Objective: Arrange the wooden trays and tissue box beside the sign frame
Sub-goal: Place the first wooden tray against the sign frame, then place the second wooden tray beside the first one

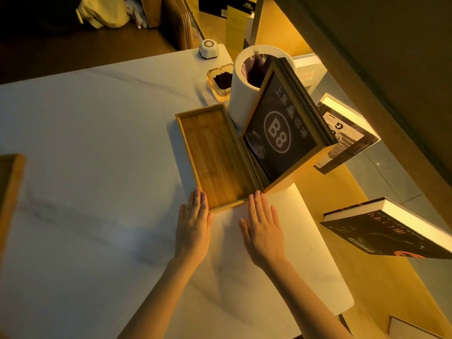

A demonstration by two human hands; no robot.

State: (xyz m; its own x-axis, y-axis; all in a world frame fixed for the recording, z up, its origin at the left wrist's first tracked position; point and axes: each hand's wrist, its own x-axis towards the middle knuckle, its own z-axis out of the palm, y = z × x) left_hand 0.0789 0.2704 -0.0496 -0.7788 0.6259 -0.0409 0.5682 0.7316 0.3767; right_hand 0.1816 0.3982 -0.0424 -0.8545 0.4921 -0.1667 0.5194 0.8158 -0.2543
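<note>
A long empty wooden tray (pixel 212 155) lies on the white marble table (pixel 97 167), its right side against the base of the sign frame (pixel 281 133), a black panel marked B8 in a wooden frame. My left hand (pixel 194 228) lies flat on the table, fingertips touching the tray's near left corner. My right hand (pixel 263 228) lies flat too, fingertips at the tray's near right corner. Both hands hold nothing. A second wooden tray (pixel 9 192) shows partly at the left edge of the view. No tissue box is in view.
Behind the sign stands a white cylindrical bin (pixel 247 94) with a dark liner. A glass ashtray (pixel 221 80) and a small white device (pixel 208 48) sit at the table's far edge. Books (pixel 391 231) lean on a yellow-lit shelf at the right.
</note>
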